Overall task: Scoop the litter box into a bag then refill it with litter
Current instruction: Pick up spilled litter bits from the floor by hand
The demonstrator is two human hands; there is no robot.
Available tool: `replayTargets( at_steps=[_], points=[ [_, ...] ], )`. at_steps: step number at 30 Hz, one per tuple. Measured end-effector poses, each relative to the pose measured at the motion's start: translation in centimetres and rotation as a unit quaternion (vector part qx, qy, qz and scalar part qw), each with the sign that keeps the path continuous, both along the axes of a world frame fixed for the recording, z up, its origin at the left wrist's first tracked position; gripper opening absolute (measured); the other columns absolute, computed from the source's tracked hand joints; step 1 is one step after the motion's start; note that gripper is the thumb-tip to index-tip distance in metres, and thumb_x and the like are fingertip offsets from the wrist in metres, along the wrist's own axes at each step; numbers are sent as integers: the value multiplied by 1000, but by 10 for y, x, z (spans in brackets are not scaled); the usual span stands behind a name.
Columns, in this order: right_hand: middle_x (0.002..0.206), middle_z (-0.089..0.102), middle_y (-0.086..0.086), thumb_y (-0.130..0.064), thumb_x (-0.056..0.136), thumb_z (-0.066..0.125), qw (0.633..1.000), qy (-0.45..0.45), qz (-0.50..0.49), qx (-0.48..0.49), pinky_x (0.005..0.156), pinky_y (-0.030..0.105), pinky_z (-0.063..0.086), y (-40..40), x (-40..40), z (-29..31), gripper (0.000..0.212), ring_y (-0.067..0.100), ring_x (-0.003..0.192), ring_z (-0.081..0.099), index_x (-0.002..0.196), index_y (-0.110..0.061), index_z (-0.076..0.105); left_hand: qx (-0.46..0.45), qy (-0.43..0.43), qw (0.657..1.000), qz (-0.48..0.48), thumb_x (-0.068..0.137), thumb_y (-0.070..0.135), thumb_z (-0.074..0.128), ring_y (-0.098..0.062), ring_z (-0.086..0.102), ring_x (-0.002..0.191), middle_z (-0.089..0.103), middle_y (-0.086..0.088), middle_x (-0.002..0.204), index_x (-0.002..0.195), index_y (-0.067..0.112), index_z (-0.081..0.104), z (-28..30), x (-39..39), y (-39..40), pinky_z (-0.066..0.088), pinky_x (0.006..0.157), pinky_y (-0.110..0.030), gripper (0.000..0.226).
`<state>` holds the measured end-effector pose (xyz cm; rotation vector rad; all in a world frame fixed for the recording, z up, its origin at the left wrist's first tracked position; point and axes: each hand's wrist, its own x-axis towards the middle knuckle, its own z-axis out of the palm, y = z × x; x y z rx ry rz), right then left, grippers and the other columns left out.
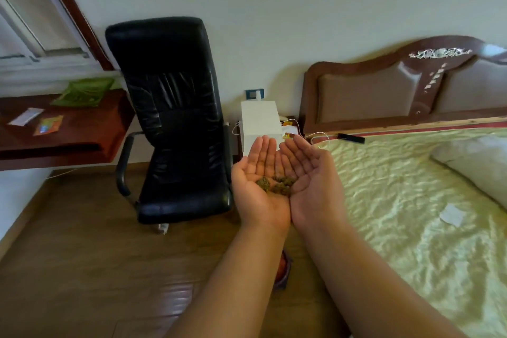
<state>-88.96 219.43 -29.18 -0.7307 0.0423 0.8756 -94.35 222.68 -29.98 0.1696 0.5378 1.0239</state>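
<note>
Both hands are out in front, palms up and pressed together along their inner edges to make a little bowl. The left hand [259,186] and right hand [312,186] are open and cupped, fingers loosely stretched forward, not clenched on anything — they're just cradling a few greenish-brown clumps [275,186] that sit right in the seam where the two palms meet. I can't tell for sure what the clumps are, but they look crumbly and dry.

Behind the hands there's a black office chair [175,118] on the wooden floor [82,269], and just beside it a white box [260,126] against the wall, with a thin white cable [321,136] trailing from that spot to the near corner of the bed [411,214]. The bed has a shiny pale-green cover, a pillow [477,164] toward its right edge and a small white paper [452,215] lying flat on it. Off to the left, a dark wooden desk [90,132] carries a green tray [83,92] at its back edge — plus a couple of small packets [48,125] nearer the front.
</note>
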Motion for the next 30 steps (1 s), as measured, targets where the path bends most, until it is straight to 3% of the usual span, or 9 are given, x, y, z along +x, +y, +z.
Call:
replayTargets(
  at_steps=[10,19,22,30],
  points=[
    [117,75,6,-23,104,47,995,-14,62,-82,99,34,52,99,40,-113,32,18,110,71,126,-11,67,-20,77,997,20,106,26,40,-23,68,123,72,-8,129,133,10,67,-120,40,97,43,116,-46,42],
    [112,77,2,-21,104,47,983,22,103,-152,87,26,55,134,59,-293,31,13,105,73,125,-11,68,-110,98,989,34,106,26,39,-26,69,120,73,-13,127,129,7,69,-309,56,133,48,111,-44,42],
    [113,77,3,-23,104,46,978,48,109,-170,89,29,54,133,56,-362,32,14,105,73,124,-11,68,-146,105,983,45,105,24,43,-27,72,114,75,-15,121,121,5,72,-378,56,133,51,108,-44,39],
    [111,77,5,-23,103,49,950,66,139,-272,95,35,55,112,51,-536,30,19,106,73,120,-12,71,-242,134,960,44,102,22,49,-31,72,113,74,-16,122,124,6,72,-553,51,112,50,109,-47,35]
  ],
)
